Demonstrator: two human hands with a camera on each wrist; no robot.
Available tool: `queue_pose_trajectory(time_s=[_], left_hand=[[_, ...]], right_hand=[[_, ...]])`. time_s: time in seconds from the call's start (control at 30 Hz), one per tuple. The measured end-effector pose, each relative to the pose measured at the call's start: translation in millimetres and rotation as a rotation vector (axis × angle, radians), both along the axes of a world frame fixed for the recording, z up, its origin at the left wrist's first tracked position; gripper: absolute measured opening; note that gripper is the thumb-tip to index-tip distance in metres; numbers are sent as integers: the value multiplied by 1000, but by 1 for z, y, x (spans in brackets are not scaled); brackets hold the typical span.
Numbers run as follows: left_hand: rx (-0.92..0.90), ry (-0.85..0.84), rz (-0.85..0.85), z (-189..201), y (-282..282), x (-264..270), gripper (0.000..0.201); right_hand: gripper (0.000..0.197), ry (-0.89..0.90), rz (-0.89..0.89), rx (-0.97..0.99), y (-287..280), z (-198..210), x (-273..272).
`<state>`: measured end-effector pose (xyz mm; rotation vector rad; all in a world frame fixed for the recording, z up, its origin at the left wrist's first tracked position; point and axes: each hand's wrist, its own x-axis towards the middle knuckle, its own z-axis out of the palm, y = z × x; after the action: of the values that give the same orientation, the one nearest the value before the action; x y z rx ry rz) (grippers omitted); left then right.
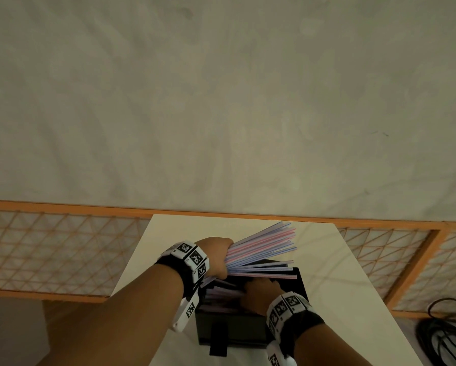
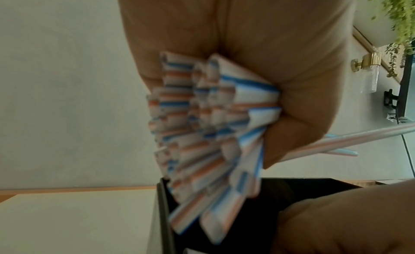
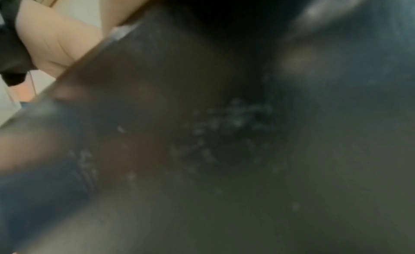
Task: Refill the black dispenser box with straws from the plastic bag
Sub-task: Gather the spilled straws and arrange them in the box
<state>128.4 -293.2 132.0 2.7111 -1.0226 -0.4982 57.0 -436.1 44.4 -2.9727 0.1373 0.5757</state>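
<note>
Two hands work over a black box [image 1: 250, 313] that stands on a pale table [image 1: 168, 233], close to its near edge. Beyond the far edge of the table runs an orange frame with a criss-cross lattice [image 1: 63, 244], and behind that a plain grey wall [image 1: 221, 101]. Off the table's right side a coil of dark cable [image 1: 443, 336] lies on the floor. From the left wrist view a green hanging plant [image 2: 399, 18] and a brass wall lamp [image 2: 368, 69] show off to one side.

The box is open at the top, and some straws already lie inside it toward its left end. The right hand [image 1: 261, 291] reaches down into that opening and covers much of the inside; whether its fingers hold anything I cannot tell, since the box wall hides them and the right wrist view is dark and blurred.

The left hand [image 1: 216, 257] is closed round a thick bundle of straws [image 1: 264, 249], white with pink and blue stripes. It grips them near one end, above the box's far left corner, and the long ends fan out to the right over the far side of the box. Their short cut ends [image 2: 202, 124] stick out of the fist, just above the box rim.
</note>
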Motion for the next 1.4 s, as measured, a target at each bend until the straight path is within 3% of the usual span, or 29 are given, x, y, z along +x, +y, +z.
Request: queue_pose_trajectory(time_s=[0.4, 0.57, 0.67, 0.77, 0.9, 1.17, 1.4], left_hand=[[-21, -17, -5, -3, -1, 3, 46], [-26, -25, 2, 2, 1, 5, 46], [-29, -29, 13, 5, 3, 6, 46], [-20, -26, 20, 5, 4, 5, 46], [-13, -20, 14, 3, 4, 4, 47], [-39, -9, 28, -1, 7, 7, 44], [-142, -11, 73, 5, 13, 13, 47]], right_hand=[[52, 14, 31, -198, 5, -2, -2], [36, -17, 141, -320, 8, 9, -6], [30, 14, 189, -234, 12, 12, -8], [38, 97, 172, -66, 11, 9, -3], [37, 149, 157, -8, 10, 6, 7], [26, 240, 143, -277, 26, 10, 9], [31, -26, 234, -427, 22, 21, -5]])
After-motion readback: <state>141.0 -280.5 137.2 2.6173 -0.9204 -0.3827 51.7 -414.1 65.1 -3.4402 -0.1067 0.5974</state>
